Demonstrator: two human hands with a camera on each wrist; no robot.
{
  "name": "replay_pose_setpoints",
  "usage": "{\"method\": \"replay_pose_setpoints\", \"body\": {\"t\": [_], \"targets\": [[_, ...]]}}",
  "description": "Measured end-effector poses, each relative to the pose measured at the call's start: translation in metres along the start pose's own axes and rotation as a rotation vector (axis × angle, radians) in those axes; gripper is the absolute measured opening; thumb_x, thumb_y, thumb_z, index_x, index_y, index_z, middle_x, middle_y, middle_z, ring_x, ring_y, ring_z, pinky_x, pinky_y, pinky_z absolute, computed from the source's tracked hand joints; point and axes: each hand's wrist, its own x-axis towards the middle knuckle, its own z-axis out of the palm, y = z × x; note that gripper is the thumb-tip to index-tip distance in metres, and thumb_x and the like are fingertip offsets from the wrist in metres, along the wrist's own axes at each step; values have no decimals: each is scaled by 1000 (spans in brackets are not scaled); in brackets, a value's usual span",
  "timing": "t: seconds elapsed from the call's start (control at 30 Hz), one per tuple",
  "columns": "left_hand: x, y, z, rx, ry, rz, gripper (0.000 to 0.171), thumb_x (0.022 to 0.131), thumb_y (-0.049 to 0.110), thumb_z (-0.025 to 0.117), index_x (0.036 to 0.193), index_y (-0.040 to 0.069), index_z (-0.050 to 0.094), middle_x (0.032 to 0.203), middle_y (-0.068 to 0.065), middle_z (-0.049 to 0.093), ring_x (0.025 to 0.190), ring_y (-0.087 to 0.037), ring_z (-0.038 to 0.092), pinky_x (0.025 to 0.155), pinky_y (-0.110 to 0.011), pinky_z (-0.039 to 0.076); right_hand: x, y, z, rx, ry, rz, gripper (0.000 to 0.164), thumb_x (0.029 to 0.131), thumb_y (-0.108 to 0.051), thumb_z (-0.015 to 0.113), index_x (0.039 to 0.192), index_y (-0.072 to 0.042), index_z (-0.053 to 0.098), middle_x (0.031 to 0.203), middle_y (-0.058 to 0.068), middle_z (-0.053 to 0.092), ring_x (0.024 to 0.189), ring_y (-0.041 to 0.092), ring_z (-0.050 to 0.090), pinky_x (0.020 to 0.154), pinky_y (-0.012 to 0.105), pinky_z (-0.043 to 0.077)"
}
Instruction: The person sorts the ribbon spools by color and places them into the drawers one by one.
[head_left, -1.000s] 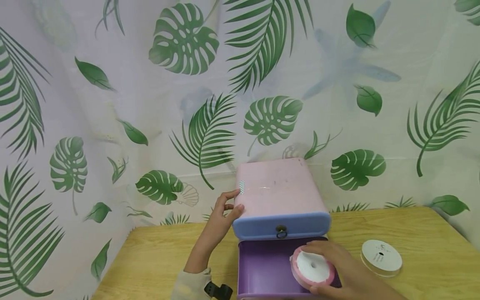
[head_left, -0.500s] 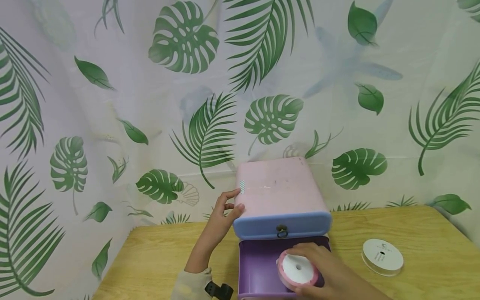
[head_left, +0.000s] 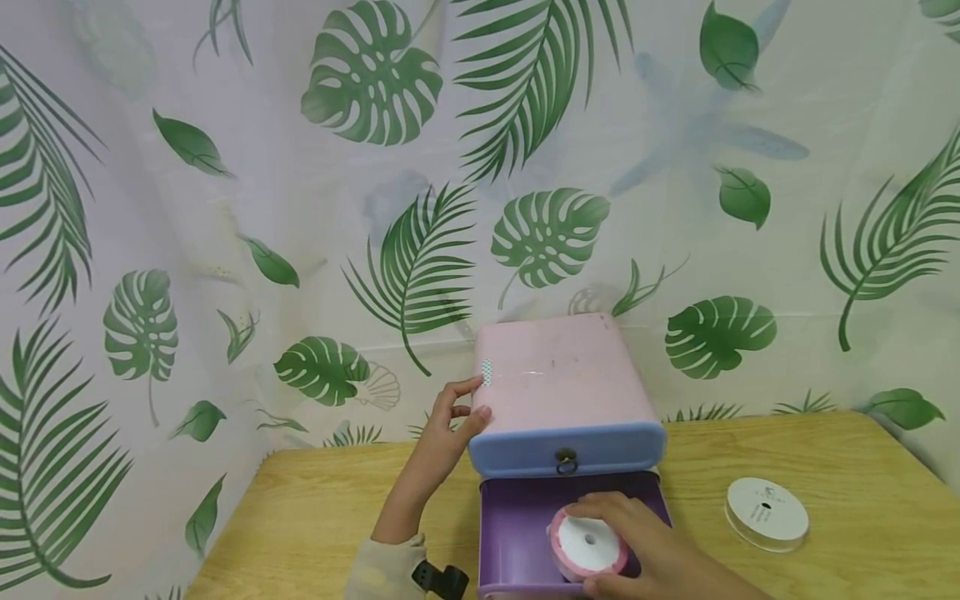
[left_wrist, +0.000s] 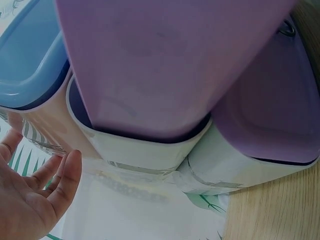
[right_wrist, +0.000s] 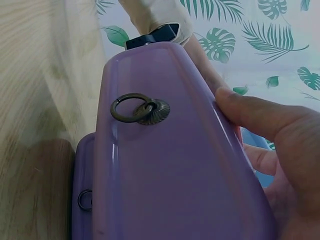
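- Pink-rimmed spool (head_left: 572, 543) is facing up inside or above the purple drawer (head_left: 513, 533), left of the right hand (head_left: 648, 546) gripping its rim.
- Left hand (head_left: 444, 427), farther off, is touching the pink box (head_left: 562, 371), fingers loosely bent.

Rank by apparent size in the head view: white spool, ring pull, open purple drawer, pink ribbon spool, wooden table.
1. Wooden table
2. Open purple drawer
3. Pink ribbon spool and white spool: too alike to rank
4. Ring pull
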Motion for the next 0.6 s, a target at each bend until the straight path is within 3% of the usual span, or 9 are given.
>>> {"method": "replay_pose_setpoints", "body": {"t": [0.6], "targets": [[1, 0, 0, 12, 1, 2, 51, 94, 37, 56, 142, 24, 43, 149, -8, 32, 117, -28, 42, 81, -32, 47, 2, 12, 8, -34, -22, -57, 58, 83, -33, 75, 132, -14, 52, 127, 16, 55, 120, 15, 51, 88, 29, 49]]}}
